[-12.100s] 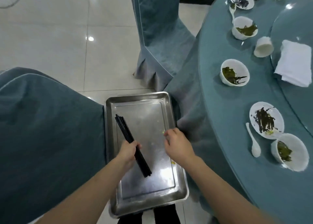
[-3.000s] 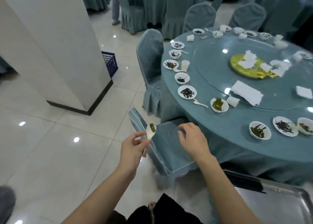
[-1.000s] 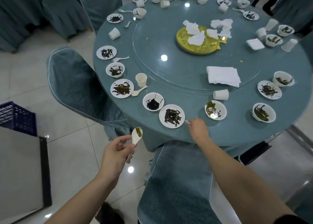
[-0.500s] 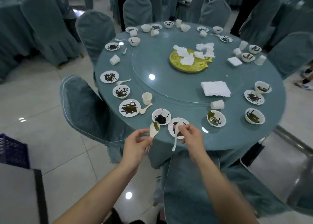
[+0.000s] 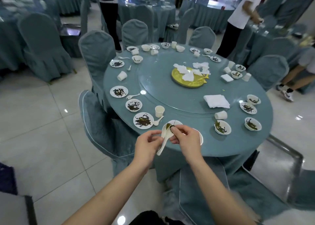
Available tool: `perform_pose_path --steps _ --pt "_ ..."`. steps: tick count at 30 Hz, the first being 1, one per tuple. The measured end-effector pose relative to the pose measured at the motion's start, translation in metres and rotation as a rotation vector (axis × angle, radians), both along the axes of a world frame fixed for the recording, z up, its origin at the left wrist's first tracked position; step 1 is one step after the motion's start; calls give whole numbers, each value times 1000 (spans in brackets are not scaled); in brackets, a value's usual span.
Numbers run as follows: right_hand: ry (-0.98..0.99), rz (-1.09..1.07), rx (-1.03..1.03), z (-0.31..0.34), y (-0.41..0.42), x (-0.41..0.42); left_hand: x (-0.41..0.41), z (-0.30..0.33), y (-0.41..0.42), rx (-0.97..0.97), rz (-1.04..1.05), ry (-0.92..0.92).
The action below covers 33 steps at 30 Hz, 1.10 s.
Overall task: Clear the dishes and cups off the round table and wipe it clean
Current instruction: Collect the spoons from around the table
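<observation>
**Q:** Head view. Which step is in hand?

**A:** Collection of spoons. Your left hand (image 5: 147,144) holds a white spoon (image 5: 164,138) by its handle, fingers curled round it, bowl end up with green residue in it. Your right hand (image 5: 185,138) meets it at the bowl, fingers curled and pinching there. Both hands hang over the near rim of the worktop (image 5: 196,144).

**Q:** What does the next move call for?

**A:** In my judgement, bundle the spoons in one hand, then free the other for the next spoon (image 5: 158,121), which lies beside the paper cup (image 5: 159,111) and the soiled plate (image 5: 143,120). Keep the bowl level so that the residue does not drop. The metal tray (image 5: 279,167) stands at your right, apart from the worktop, for unloading.

**Q:** What is unclear?

**A:** Whether your right hand carries a second spoon: your fingers cover that part. A dish (image 5: 201,138) under your right hand shows only at its edge. Most plates, bowls and cups remain on the worktop, as does the folded cloth (image 5: 216,101) on the glass turntable (image 5: 170,95). Wiping has not begun.
</observation>
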State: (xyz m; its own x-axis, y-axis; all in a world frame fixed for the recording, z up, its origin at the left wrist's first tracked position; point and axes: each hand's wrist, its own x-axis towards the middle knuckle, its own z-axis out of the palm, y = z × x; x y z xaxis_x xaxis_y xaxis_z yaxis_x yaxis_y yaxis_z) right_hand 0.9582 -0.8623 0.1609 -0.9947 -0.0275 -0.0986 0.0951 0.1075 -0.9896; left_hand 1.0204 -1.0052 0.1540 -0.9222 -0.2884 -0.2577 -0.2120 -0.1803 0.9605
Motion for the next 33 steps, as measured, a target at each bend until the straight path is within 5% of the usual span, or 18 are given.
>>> perform_pose_path --steps 12,21,33 --pt "41 -36 54 3 -95 25 25 0 -92 49 -68 28" --pt "-28 49 79 -25 -141 -5 3 -22 -141 -96 -29 -82" --pt "-487 -297 284 -203 -146 -159 -101 -34 -234 -193 28 -229"
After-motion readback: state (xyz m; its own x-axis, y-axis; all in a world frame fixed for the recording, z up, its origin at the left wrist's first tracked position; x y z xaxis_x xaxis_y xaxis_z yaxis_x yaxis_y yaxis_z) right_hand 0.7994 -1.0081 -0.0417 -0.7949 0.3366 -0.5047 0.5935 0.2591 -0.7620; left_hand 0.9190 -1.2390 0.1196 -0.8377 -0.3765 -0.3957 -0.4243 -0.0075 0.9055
